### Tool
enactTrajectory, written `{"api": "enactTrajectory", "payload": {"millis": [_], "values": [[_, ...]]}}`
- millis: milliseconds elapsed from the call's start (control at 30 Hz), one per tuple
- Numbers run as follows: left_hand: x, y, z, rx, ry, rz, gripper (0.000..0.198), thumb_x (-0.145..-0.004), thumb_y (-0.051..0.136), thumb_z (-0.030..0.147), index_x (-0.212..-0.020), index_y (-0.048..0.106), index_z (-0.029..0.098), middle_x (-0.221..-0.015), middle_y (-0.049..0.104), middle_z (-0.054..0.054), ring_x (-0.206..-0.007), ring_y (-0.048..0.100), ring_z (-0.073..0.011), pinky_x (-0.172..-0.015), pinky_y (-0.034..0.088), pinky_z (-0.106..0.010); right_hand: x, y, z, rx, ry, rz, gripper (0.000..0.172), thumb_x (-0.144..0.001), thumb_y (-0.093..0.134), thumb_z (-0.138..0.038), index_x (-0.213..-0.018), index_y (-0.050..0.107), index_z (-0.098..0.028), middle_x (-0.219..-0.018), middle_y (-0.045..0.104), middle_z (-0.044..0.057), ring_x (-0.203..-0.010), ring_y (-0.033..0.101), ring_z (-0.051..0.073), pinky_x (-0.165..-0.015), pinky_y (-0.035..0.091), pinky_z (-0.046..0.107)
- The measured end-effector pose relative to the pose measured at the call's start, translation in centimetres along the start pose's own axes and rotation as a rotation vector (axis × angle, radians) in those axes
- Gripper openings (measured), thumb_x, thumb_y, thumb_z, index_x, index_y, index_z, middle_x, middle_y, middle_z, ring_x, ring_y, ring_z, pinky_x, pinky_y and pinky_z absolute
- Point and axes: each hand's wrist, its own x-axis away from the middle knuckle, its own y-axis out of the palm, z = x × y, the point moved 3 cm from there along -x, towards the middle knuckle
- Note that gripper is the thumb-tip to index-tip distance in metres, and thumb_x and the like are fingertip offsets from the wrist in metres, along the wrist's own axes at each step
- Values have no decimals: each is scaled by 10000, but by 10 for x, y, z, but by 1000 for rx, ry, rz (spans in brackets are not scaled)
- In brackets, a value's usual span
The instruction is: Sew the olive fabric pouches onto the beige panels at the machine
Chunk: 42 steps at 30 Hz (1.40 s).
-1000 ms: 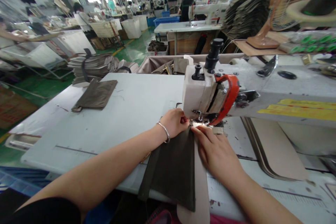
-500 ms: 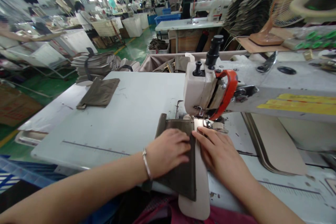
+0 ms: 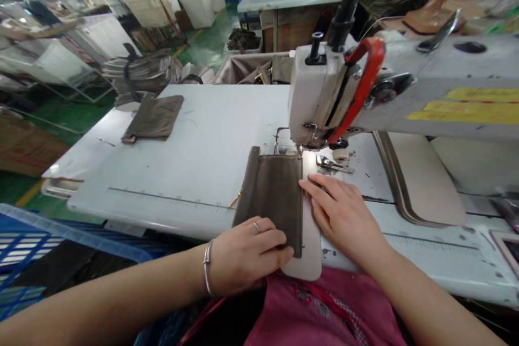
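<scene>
A brown fabric pouch piece (image 3: 275, 189) lies on a longer beige panel with a rounded end (image 3: 311, 243). Their far ends are under the needle area of a sewing machine (image 3: 310, 92). A gold zipper pull (image 3: 235, 199) sticks out at the pouch's left side. My left hand (image 3: 247, 251) has its fingers curled over the pouch's near end, gripping it; the thumb is hidden. Flat on the right, with fingers stretched out, my right hand (image 3: 344, 208) touches the pouch's right edge and the beige panel.
Another brown piece (image 3: 156, 118) lies at the table's far left, with a strapped stack (image 3: 141, 73) behind it. Beige and brown panels (image 3: 425, 178) are stacked under the machine arm. A blue basket (image 3: 81, 235) stands at lower left. A fabric-lined bin (image 3: 239, 68) is beyond the table.
My left hand has slid from the middle of the pouch toward its near end, baring the upper part and zipper pull. My right hand stays beside the seam. The view has tilted down.
</scene>
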Motion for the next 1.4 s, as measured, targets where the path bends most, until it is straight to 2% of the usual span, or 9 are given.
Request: {"api": "enactTrajectory", "payload": {"millis": [100,200,267,367,733,967,1233,1333,1400], "values": [[-19,-8,-30,10,-101,40,276,-909,475,165,-1152,604,164,-1099,622,-86,-1044,551,-198,-979,457,-390,1,0,0,-1,-3,-8,433,-929,461,-171,-1358,465,-232,-1357,467,75,-1227,429,255,-1003,356,445],[-45,-7,-71,-85,-249,92,359,-918,527,285,-1247,538,142,-1335,512,-126,-1288,417,-256,-1111,327,-481,2,0,0,-1,-10,-24,445,-921,454,-160,-1362,453,-217,-1361,454,82,-1232,417,254,-1001,356,441],[-58,-1,-91,-96,-281,67,465,-897,565,373,-1280,505,116,-1398,455,-147,-1330,375,-268,-1127,307,-479,2,1,1,1,-15,-29,453,-915,443,-150,-1363,448,-208,-1362,447,88,-1233,412,254,-1001,355,443],[-65,6,-103,-77,-274,45,496,-901,553,411,-1292,495,110,-1399,453,-138,-1308,401,-250,-1128,318,-433,1,2,2,0,-26,-32,462,-907,432,-142,-1365,444,-206,-1367,440,92,-1238,405,254,-1005,350,447],[-62,5,-99,-27,-285,51,504,-900,559,406,-1311,479,125,-1413,454,-127,-1330,390,-242,-1141,305,-429,1,2,1,11,-27,-27,476,-909,418,-137,-1380,432,-207,-1398,414,95,-1271,376,254,-1005,344,450],[-63,7,-101,-88,-336,24,491,-928,505,421,-1341,451,163,-1459,415,-99,-1368,349,-253,-1160,249,-481,-2,5,3,52,-3,-25,473,-932,400,-150,-1401,411,-211,-1413,417,89,-1259,397,254,-989,348,447],[-65,11,-105,-137,-313,14,470,-946,479,404,-1339,461,146,-1465,412,-96,-1375,339,-252,-1167,246,-468,0,3,2,43,0,-12,459,-939,398,-154,-1392,424,-221,-1408,430,82,-1262,399,254,-984,349,449],[-58,8,-92,-155,-287,-12,454,-948,489,339,-1343,468,115,-1451,427,-113,-1394,300,-265,-1170,244,-465,-1,4,4,13,11,-9,444,-935,418,-154,-1372,448,-228,-1384,453,76,-1243,418,249,-983,353,445],[-46,5,-72,-93,-222,-13,417,-943,502,340,-1295,520,117,-1398,491,-108,-1363,357,-246,-1171,256,-442,-2,4,5,-26,0,-1,423,-933,436,-158,-1347,475,-235,-1368,469,71,-1237,428,246,-987,356,441]]}}
